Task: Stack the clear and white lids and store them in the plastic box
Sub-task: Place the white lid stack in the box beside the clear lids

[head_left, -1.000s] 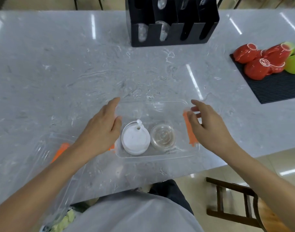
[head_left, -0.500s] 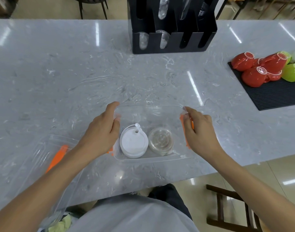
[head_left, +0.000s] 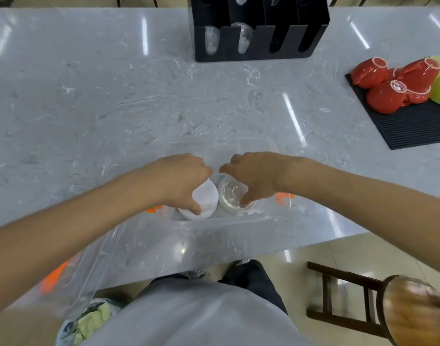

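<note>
A clear plastic box (head_left: 228, 222) with orange clips sits near the counter's front edge. Inside it stand a stack of white lids (head_left: 206, 201) on the left and a stack of clear lids (head_left: 232, 196) on the right, side by side. My left hand (head_left: 181, 178) reaches into the box from above, with fingers and thumb closed around the white stack. My right hand (head_left: 256, 176) is likewise inside the box, fingers wrapped over the clear stack with the thumb at its near rim.
The box's clear cover (head_left: 89, 260) with an orange clip lies at the lower left, overhanging the counter edge. A black cup-and-lid organizer (head_left: 258, 33) stands at the back. Red and green cups rest on a black mat (head_left: 408, 126) at the right. A wooden stool (head_left: 413, 310) stands below right.
Both hands have left the box's side walls and moved inward into the box, the left onto the white lids and the right onto the clear lids.
</note>
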